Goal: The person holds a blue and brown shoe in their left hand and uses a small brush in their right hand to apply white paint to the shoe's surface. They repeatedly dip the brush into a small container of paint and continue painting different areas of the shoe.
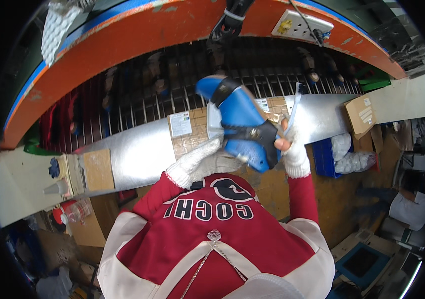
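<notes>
Into the head view, straight to the middle: a blue boot (244,107), up in front of the chest, over a cardboard box (191,142) and a metal plate (140,157). Tipped on a slant, long axis running from upper left down to lower right, with that lower end close in by the right hand (296,149).

Over to that hand: gloved, fingers closed round a slim brush (294,109), bare fingertips (282,145) right up at the boot's black part, apparently touching. Pointing up and away, the brush, with dark bristles at the far end, to the right of the boot and apart from it. So, leftward from the brush grip to the boot, and bristles turned the other way: the relation to watch, by the look of it.

Now across to the left hand (197,160): gloved too, in along the lower left edge, partly hidden behind the boot. Supporting, it seems; clenched or merely cradling, cannot tell. Nearer to the black part: the right, clearly.
</notes>
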A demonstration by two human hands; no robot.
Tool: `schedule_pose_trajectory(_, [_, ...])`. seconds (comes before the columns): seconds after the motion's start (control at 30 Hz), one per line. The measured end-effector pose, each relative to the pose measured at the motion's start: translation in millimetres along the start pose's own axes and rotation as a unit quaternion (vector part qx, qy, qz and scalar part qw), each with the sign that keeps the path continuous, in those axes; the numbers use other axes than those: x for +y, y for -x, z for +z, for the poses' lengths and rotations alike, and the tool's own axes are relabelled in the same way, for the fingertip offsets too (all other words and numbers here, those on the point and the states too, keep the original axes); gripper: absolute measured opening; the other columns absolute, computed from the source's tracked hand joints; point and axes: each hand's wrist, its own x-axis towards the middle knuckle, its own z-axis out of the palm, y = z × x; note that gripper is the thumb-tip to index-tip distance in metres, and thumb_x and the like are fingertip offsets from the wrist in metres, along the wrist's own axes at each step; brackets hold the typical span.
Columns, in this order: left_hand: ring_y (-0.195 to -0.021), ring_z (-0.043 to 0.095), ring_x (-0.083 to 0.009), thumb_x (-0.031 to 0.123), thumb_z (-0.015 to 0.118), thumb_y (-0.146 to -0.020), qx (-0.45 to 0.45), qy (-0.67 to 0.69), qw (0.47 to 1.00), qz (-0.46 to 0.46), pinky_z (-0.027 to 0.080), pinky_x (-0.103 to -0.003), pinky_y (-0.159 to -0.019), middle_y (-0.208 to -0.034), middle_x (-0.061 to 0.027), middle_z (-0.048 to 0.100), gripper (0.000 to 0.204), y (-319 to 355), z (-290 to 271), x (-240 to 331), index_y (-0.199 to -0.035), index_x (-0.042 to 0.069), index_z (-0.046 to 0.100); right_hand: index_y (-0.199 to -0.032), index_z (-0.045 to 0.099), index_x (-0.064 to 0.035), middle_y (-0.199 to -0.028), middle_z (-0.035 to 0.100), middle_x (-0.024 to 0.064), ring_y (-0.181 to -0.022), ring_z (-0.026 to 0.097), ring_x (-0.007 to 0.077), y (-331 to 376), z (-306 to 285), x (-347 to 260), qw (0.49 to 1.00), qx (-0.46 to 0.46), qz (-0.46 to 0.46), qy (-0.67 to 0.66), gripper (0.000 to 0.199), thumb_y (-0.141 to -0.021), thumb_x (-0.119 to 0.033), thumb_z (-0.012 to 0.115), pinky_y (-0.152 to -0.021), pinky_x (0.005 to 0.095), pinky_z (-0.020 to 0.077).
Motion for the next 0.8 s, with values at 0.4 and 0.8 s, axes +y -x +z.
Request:
schedule_pose_trajectory(0.4, [-0.133,0.049,-0.0329,0.025,0.085,-0.077,0.040,0.026,0.940,0.339,0.044,-0.059,-0.108,-0.142,-0.0121,0.053,0.085,96.5,-52.1,-28.4,-0.148,0.012,0.041,-0.098,0.061,-0.0134,-0.089,0.066,0.0133,-0.081,0.064,0.0362,44.5,9.6,94.7,0.808,-0.015,-0.038,0.587,0.017,-0.091,-0.028,0.064,-0.075,0.0460,0.0432])
schedule_pose_trajectory(0.8, [-0.137,0.044,-0.0327,0.041,0.062,-0.094,0.188,-0.287,0.630,0.697,0.027,-0.057,-0.117,-0.148,-0.0117,0.049,0.060,159.8,-55.1,17.5,-0.142,0.007,0.051,-0.089,0.068,-0.0192,-0.083,0.067,0.0074,-0.082,0.065,0.0295,16.7,33.0,141.9,0.689,0.020,-0.102,0.717,0.014,-0.079,-0.029,0.072,-0.075,0.0478,0.0418])
